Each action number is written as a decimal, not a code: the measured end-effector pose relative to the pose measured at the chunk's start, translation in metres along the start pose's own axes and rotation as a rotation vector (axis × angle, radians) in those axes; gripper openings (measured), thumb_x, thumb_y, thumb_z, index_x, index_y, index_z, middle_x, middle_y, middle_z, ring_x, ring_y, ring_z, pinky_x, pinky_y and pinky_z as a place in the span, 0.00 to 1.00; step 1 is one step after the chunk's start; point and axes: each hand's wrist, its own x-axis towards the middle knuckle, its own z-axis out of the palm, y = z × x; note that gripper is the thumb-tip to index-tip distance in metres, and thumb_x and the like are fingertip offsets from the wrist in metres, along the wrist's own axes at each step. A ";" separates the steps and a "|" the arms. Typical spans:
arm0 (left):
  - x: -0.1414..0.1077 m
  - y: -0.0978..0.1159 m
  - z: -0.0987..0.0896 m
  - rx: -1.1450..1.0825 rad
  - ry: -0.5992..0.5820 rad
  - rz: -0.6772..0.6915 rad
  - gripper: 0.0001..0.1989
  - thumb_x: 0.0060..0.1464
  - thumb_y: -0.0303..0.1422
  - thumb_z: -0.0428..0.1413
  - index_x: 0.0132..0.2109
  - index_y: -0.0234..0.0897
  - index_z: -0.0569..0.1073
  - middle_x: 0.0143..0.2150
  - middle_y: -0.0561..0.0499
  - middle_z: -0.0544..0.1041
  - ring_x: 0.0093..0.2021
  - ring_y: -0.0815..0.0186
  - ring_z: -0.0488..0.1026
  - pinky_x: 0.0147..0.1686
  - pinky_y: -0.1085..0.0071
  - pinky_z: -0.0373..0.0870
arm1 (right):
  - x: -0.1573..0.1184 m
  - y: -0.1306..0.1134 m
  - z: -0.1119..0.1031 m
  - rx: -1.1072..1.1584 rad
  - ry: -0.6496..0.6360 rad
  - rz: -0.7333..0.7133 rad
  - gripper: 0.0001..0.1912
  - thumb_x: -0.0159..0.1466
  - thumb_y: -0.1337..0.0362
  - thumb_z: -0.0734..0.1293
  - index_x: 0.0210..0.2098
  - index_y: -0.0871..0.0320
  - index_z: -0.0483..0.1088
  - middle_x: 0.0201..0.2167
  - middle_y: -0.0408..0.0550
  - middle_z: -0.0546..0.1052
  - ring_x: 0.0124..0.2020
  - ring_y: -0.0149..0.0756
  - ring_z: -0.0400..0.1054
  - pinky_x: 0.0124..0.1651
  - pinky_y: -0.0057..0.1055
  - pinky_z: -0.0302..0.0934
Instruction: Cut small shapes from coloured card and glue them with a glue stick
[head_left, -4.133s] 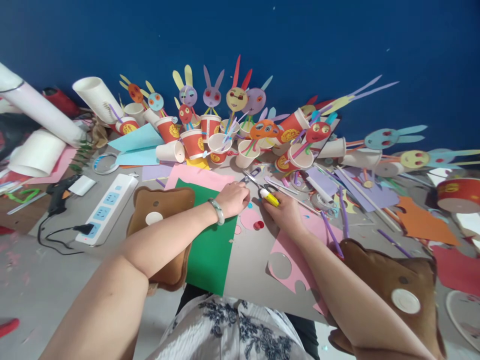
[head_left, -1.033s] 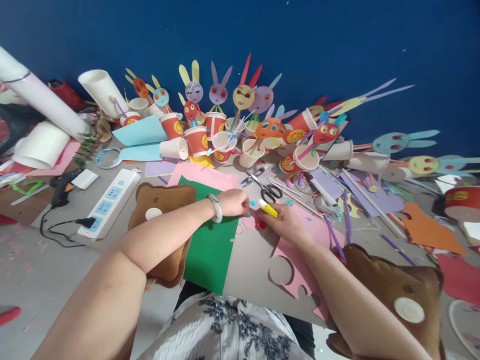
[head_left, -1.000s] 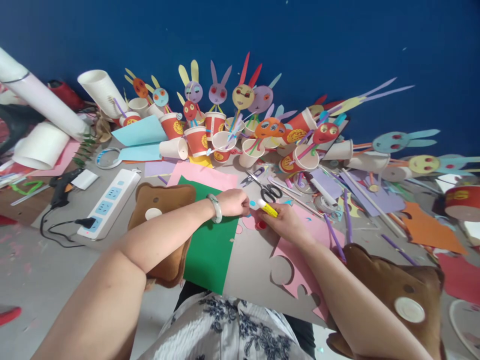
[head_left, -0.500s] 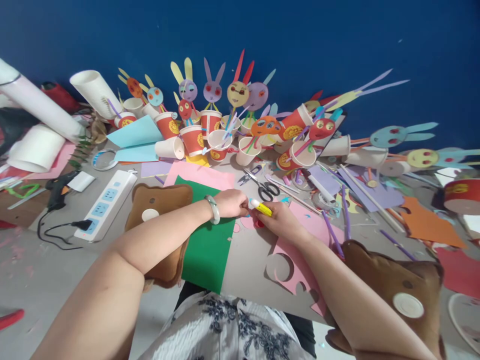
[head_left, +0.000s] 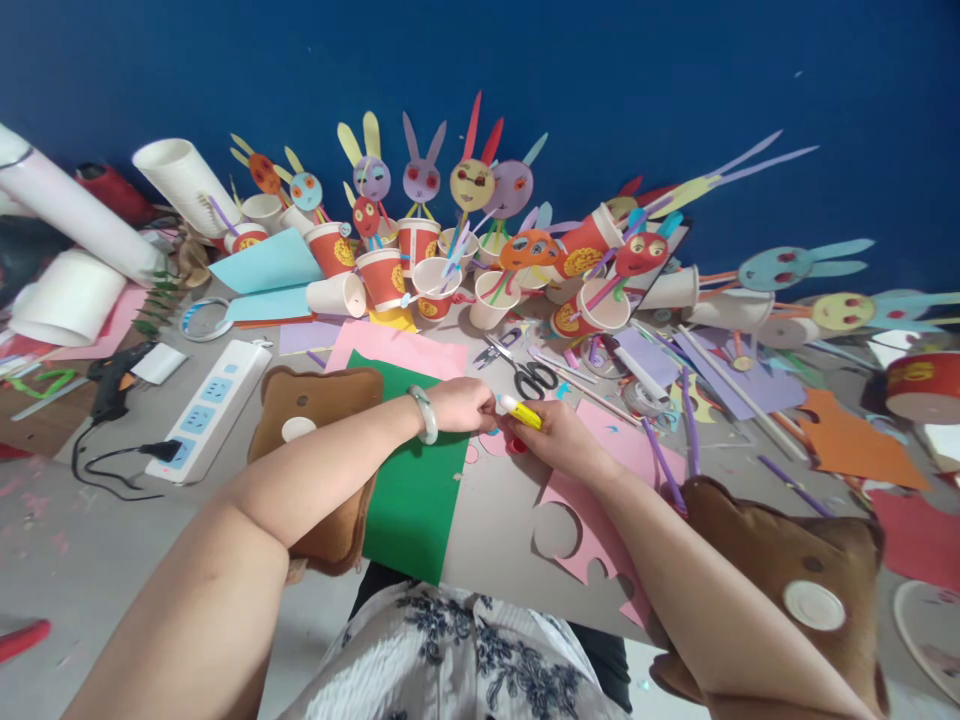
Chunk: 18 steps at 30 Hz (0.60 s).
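Here, head view: right hand grips a yellow glue stick, tip just beside the scissors; left hand pinches, apparently, a small blue paper piece. Gluing step; next calls for pressing it onto the pink circle

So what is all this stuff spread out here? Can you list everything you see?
glue stick: one, yellow, in the right hand
paper circle: one, pink, under both hands
green sheet: one, under the left forearm
pink sheet: one, with round holes, under the right forearm
scissors: one pair, black handles, behind the hands
paper cups: many, red or white, by the blue wall
bunny faces: many, mixed colours, on sticks in the cups
power strip: one, white, left
cushions: two, brown, under the arms
left hand: closed, on the paper circle
right hand: grips the glue stick
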 end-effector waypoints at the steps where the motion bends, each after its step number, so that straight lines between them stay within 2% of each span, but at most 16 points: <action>1: 0.000 0.001 0.000 0.018 0.008 -0.002 0.06 0.50 0.33 0.57 0.30 0.35 0.75 0.27 0.52 0.75 0.28 0.69 0.69 0.29 0.73 0.59 | 0.000 0.000 0.000 0.002 -0.001 0.000 0.15 0.59 0.57 0.63 0.22 0.59 0.70 0.19 0.46 0.76 0.23 0.33 0.67 0.27 0.27 0.58; 9: 0.002 0.002 0.003 0.104 0.049 -0.013 0.06 0.50 0.33 0.56 0.33 0.35 0.76 0.28 0.50 0.76 0.31 0.66 0.71 0.30 0.72 0.61 | 0.002 0.003 0.001 -0.004 0.010 -0.026 0.12 0.58 0.59 0.64 0.23 0.59 0.72 0.20 0.45 0.75 0.23 0.32 0.66 0.27 0.27 0.57; 18: 0.002 0.002 0.005 0.114 0.063 0.017 0.05 0.49 0.31 0.56 0.31 0.36 0.76 0.26 0.50 0.75 0.29 0.66 0.71 0.29 0.72 0.61 | 0.000 -0.001 0.001 0.011 0.014 -0.028 0.12 0.58 0.60 0.63 0.22 0.60 0.72 0.19 0.45 0.75 0.22 0.32 0.66 0.27 0.27 0.56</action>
